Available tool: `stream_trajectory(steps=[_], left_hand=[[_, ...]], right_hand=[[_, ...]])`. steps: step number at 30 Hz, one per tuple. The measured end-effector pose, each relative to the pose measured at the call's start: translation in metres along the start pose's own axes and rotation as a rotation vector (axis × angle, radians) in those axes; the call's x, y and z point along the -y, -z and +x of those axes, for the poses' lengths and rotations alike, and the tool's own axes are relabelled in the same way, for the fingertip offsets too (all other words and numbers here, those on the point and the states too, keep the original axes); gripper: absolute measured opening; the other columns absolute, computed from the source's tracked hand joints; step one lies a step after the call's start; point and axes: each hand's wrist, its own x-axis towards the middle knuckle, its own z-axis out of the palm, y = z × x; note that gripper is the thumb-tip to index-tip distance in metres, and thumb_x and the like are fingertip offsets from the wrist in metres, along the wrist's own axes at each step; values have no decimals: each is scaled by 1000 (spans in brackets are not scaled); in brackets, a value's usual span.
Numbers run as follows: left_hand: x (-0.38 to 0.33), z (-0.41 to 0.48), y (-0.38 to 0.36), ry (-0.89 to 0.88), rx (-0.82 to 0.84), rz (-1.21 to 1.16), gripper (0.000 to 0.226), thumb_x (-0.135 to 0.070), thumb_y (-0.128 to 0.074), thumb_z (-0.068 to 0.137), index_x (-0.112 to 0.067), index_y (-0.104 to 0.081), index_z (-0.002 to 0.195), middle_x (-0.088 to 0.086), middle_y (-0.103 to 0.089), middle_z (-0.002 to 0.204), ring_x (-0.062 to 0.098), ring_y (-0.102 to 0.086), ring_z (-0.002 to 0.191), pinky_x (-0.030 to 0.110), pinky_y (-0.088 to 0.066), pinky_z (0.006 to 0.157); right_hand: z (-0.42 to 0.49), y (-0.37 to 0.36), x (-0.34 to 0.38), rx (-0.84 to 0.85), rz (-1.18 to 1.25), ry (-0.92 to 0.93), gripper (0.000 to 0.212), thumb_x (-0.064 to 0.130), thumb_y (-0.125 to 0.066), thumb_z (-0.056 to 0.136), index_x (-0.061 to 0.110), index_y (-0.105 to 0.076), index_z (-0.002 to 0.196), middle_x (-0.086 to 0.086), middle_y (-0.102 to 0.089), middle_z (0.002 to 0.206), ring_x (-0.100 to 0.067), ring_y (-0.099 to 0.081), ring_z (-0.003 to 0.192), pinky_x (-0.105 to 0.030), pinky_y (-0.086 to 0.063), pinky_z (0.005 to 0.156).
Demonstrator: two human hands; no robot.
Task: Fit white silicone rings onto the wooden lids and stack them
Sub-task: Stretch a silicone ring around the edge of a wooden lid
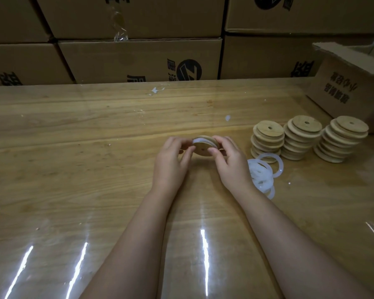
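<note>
Both hands hold one round wooden lid with a small centre hole, just above the table's middle. My left hand grips its left edge and my right hand its right edge. A white silicone ring sits partly around the lid's upper rim between my fingers. A loose pile of white rings lies just right of my right wrist. Three stacks of wooden lids stand further right: one, a second, a third.
The wooden table has a glossy clear cover with small white scraps near the back. An open cardboard box stands at the right rear. A wall of stacked cartons lines the far edge.
</note>
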Motion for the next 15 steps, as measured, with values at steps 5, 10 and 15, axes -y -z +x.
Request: stream_trajectory(steps=[5,10,15], left_hand=[[4,1,-2,234,50,-224,17,-7,-69,82,-19,-59,86,-2,-60,89,3,-56,79,8,-41,76],[4,3,1,405,60,-430,24,-7,-70,81,-28,-58,81,-10,-62,78,-1,-56,71,14,-44,72],[4,4,5,438,100,-537,21,-4,-68,82,-24,-62,79,-6,-61,76,7,-54,73,14,-43,70]], right_hand=[[0,0,0,12,-15,-1,27,11,-57,91,8,-59,118,9,-56,105,-17,-55,104,-27,-45,87],[0,1,1,21,9,-37,28,11,-57,91,8,-59,119,9,-56,106,-6,-53,100,-13,-42,84],[1,2,0,41,18,-62,28,11,-56,92,8,-59,120,7,-58,109,1,-51,99,-4,-36,83]])
